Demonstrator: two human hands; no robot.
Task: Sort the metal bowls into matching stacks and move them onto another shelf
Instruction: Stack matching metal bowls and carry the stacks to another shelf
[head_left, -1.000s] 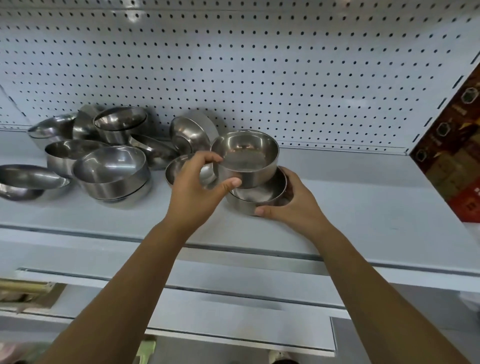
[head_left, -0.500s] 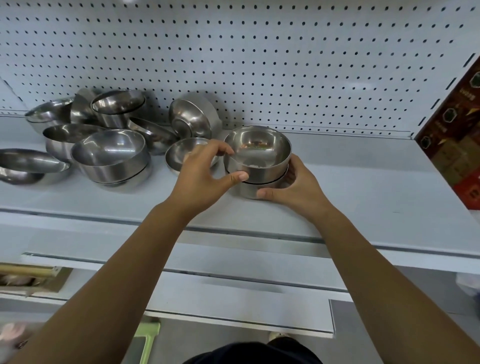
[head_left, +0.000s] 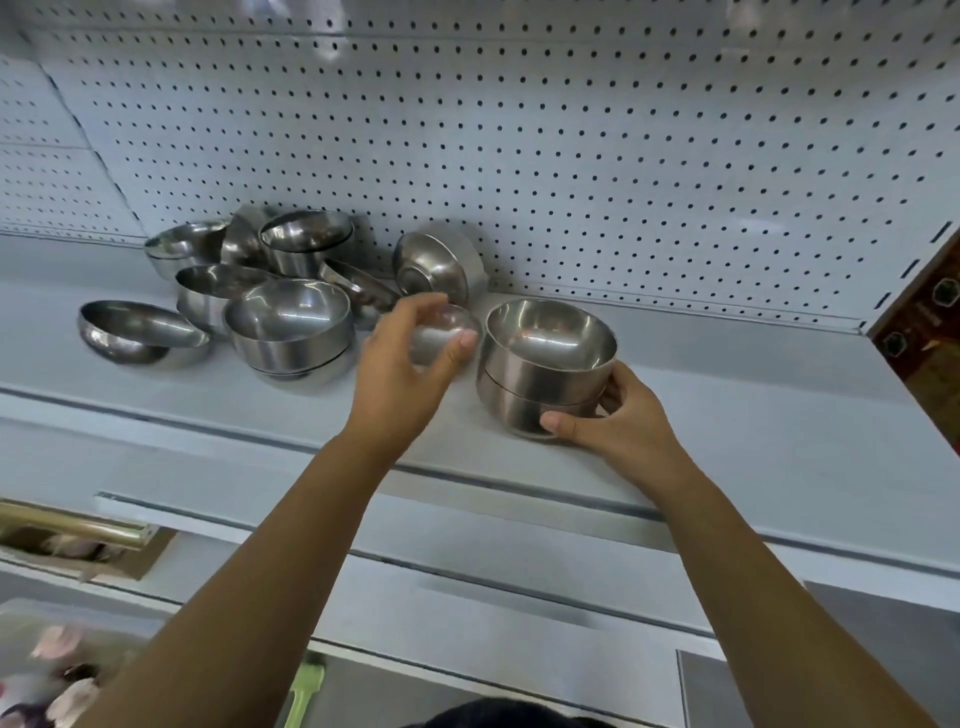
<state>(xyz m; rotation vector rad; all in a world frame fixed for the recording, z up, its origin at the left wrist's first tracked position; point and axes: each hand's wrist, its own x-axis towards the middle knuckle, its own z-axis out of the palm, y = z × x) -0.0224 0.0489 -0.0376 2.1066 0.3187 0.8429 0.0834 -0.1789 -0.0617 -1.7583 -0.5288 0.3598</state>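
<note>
Two matching steel bowls sit nested as a stack (head_left: 545, 374) on the grey shelf (head_left: 727, 415). My right hand (head_left: 618, 421) grips the lower bowl of the stack from the right, thumb on its front. My left hand (head_left: 405, 364) is off the stack, just to its left. Its blurred fingers curve over a small bowl (head_left: 447, 327), and I see no firm grip. Further left lies a jumble of several bowls: a nested pair (head_left: 291, 332), a shallow tilted bowl (head_left: 135, 332), and one on its side (head_left: 436, 265) against the pegboard.
The pegboard back wall (head_left: 571, 156) rises behind the shelf. A brown patterned box (head_left: 919, 322) stands at the right end. A lower shelf (head_left: 467, 613) projects below. A cardboard box (head_left: 67, 545) sits at lower left.
The upper bowl has settled fully into the lower one. My left hand has let go of it and moved left to the small bowl. My right hand keeps its hold.
</note>
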